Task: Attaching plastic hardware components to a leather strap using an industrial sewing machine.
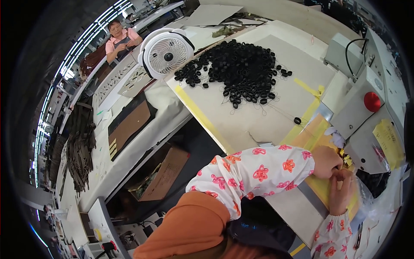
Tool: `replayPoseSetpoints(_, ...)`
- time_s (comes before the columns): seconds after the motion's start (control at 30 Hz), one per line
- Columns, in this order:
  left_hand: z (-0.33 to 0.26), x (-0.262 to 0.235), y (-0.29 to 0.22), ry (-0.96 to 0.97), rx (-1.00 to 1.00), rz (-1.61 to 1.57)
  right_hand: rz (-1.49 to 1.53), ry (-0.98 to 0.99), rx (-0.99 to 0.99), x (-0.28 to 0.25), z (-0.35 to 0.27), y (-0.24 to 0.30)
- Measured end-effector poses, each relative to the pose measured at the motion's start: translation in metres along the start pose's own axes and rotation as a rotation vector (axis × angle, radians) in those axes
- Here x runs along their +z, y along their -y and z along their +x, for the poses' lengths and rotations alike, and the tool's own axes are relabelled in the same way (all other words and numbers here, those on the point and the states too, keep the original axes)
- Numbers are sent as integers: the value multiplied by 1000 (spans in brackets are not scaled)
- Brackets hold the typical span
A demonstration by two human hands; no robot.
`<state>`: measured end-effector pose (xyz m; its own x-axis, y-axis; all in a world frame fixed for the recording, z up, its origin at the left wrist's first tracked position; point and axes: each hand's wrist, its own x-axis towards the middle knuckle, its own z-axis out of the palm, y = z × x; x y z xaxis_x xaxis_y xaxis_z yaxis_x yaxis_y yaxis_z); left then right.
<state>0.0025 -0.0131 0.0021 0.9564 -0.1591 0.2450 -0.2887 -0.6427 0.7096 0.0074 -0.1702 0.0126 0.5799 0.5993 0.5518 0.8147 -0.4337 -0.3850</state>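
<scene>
My left hand and my right hand meet at the right, close in front of a grey machine with a round red button. Both hands are closed, fingertips together beside small shiny gold-coloured pieces. Whatever the fingers pinch is hidden or too small to name. Under them lies a yellow-taped work surface. A large heap of small black loops with loose threads covers the far part of the table. One single black loop lies apart, nearer my hands.
A clear plastic bag sits right of my hands, beside black pieces. Beyond the table's left edge stands a white fan. A co-worker sits at the far left. Below the side table is a cardboard box.
</scene>
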Motion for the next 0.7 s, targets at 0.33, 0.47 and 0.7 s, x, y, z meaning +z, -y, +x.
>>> replayPoseSetpoints(0.33,-3,2,2,48,21,127,212,-8,164,5,-7,-15)
replayPoseSetpoints(0.47,-7,9,1,-59,33,36,344,-40,341,5,-11,-26)
replayPoseSetpoints(0.7,-9,-9,15,-123,9,161,372,-30,482,14,13,-11)
